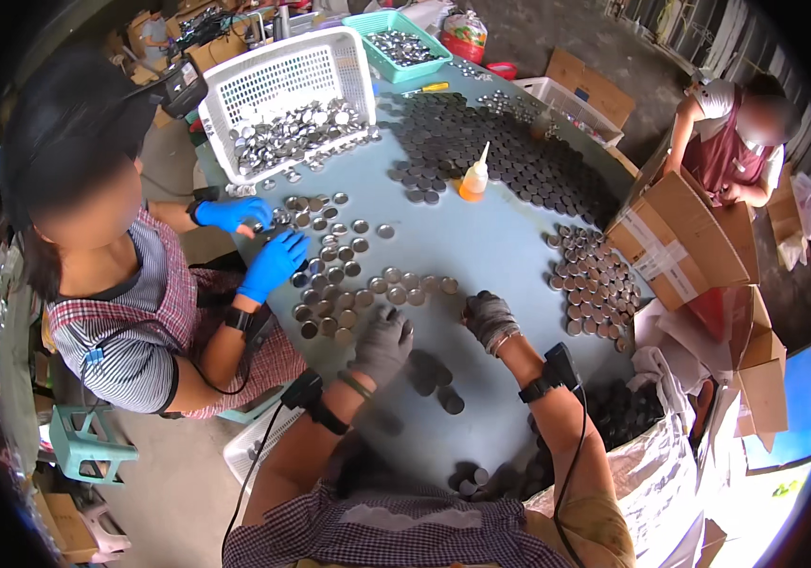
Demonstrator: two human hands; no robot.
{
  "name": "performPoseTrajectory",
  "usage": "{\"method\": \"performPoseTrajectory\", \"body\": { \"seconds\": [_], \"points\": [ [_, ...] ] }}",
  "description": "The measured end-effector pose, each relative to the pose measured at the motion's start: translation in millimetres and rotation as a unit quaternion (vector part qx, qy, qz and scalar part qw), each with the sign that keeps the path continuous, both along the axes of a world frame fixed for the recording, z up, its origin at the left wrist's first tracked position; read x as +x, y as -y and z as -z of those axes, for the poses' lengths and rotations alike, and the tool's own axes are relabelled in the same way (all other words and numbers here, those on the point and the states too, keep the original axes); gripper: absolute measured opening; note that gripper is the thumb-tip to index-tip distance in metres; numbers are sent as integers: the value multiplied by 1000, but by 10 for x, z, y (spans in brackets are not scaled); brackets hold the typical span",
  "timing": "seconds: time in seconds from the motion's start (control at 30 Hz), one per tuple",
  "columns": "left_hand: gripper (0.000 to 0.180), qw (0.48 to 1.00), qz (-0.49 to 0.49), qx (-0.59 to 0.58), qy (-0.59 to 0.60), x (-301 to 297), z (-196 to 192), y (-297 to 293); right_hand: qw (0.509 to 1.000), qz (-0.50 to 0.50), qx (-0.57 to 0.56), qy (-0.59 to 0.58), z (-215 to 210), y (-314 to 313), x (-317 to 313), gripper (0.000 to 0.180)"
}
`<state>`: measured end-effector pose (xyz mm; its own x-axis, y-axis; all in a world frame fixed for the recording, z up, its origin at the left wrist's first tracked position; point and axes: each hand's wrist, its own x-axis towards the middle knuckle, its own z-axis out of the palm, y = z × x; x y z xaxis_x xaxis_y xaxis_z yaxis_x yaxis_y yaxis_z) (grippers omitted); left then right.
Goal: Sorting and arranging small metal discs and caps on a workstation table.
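Note:
My left hand [383, 346], in a grey glove, is over the table with its fingers curled together. Just beyond it lies a loose group of shallow round silver metal caps [415, 296]. My right hand [491, 322], also in a grey glove, is closed a short way to the right, near the end of that group. Whatever either hand pinches is too small or hidden to make out. Several dark round discs [451, 400] lie on the table between my forearms. More brownish discs [595, 275] are spread to the right of my right hand.
A co-worker's blue-gloved hands [275, 265] handle caps at the left. Beyond are a white basket [363, 71] of caps, a green basket [353, 23], a glue bottle [472, 180] and many dark discs [509, 142]. Another person stands behind a cardboard box [685, 237]; a sack [604, 483] lies near right.

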<state>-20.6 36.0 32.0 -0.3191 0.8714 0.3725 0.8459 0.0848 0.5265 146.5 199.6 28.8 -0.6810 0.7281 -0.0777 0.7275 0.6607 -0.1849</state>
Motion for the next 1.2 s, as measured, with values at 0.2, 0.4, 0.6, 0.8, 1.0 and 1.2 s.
{"method": "performPoseTrajectory", "body": {
  "seconds": [0.2, 0.4, 0.6, 0.8, 1.0, 1.2],
  "points": [
    [23, 996, 43, -6, -72, -124, -148, -559, 998, 19, -55, -1, -56, 88, 128, 20],
    [22, 984, 17, -52, -171, -130, 178, -772, 999, 15, -38, -20, 62, 60, 135, 19],
    [18, 868, 184, -203, -413, 11, 209, -608, 999, 21, -34, -20, 79, 56, 139, 20],
    [19, 966, 159, -147, -141, 126, 70, -487, 998, 32, -7, -49, 219, 52, 117, 21],
    [21, 987, 109, -114, -14, 97, 10, -345, 986, 58, -51, -146, 280, 74, 285, 22],
    [24, 994, 64, -51, 68, -83, 130, 131, 983, 94, -92, -131, 2, 317, 722, 23]
  ]
}}
